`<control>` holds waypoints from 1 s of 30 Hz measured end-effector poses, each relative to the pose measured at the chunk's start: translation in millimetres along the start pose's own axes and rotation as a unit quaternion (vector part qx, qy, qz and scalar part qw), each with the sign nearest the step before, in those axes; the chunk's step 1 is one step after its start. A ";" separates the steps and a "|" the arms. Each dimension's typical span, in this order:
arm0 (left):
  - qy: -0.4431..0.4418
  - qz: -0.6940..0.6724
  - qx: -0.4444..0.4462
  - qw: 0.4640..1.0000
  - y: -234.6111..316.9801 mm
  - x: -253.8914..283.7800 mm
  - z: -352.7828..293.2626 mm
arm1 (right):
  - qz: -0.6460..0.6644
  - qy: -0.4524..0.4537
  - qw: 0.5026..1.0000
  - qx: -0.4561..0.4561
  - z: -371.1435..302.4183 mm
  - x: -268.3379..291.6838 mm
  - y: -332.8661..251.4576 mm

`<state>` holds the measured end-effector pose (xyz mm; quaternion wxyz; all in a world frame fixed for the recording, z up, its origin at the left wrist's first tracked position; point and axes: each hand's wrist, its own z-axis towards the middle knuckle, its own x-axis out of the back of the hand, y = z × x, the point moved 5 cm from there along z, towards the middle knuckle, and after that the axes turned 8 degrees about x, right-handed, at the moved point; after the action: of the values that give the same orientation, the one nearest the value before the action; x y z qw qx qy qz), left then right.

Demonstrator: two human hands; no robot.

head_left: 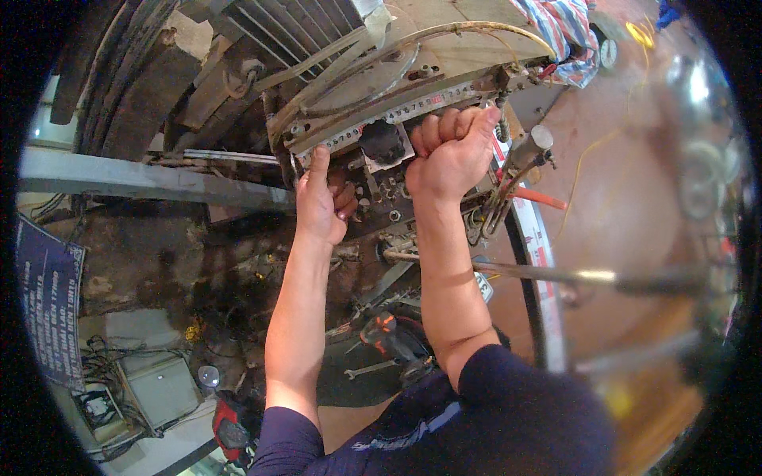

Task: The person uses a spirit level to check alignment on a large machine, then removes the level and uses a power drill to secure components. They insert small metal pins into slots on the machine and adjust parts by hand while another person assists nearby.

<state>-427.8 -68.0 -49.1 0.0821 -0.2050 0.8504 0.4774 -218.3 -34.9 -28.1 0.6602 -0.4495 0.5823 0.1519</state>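
Observation:
A long ruled scale bar (417, 109) with printed graduations runs along a worn metal machine ahead of me. My left hand (321, 208) grips its left end, thumb on top and fingers curled below. Farther right, my right hand (451, 159) is a closed fist against the bar's lower edge; what it holds is hidden. Between the hands sits a dark, round-cornered opening (383, 143) in a light metal block. Bolts and greasy fittings (394, 214) show under it.
A grey beam (151, 176) crosses at left. Right of my right arm stand a metal cylinder (540, 139) and an orange-red bar (541, 198). A long rod (587, 275) reaches right. Lower down lie an orange-and-black power drill (385, 333) and a wrench (369, 370).

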 end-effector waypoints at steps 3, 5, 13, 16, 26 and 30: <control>-0.006 0.009 0.002 1.000 1.3 0.4 -2.0 | 0.050 -0.009 0.997 0.064 14.5 -3.0 -48.1; 0.002 0.009 0.004 1.000 0.3 0.7 -3.0 | 0.056 -0.020 0.993 0.104 17.1 -14.1 -69.8; 0.036 0.007 -0.006 0.999 -1.4 -0.4 -0.4 | 0.008 -0.061 0.998 0.013 -15.8 -11.9 -9.8; 0.008 0.010 -0.002 1.000 0.0 0.1 -0.8 | 0.002 -0.041 0.996 0.077 -34.2 2.9 -29.5; 0.136 0.450 -0.302 0.829 6.0 -3.5 -103.5 | -0.362 -0.288 0.875 -0.143 -141.8 49.1 -29.3; 0.067 0.696 -0.281 0.658 -17.3 -21.7 -140.1 | -0.401 -0.316 0.838 -0.193 -151.8 55.6 -33.1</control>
<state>-393.0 -188.6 19.0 -0.3928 0.4016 0.5736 0.5962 -275.0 -188.0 -52.2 0.7112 -0.6897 0.0691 0.1172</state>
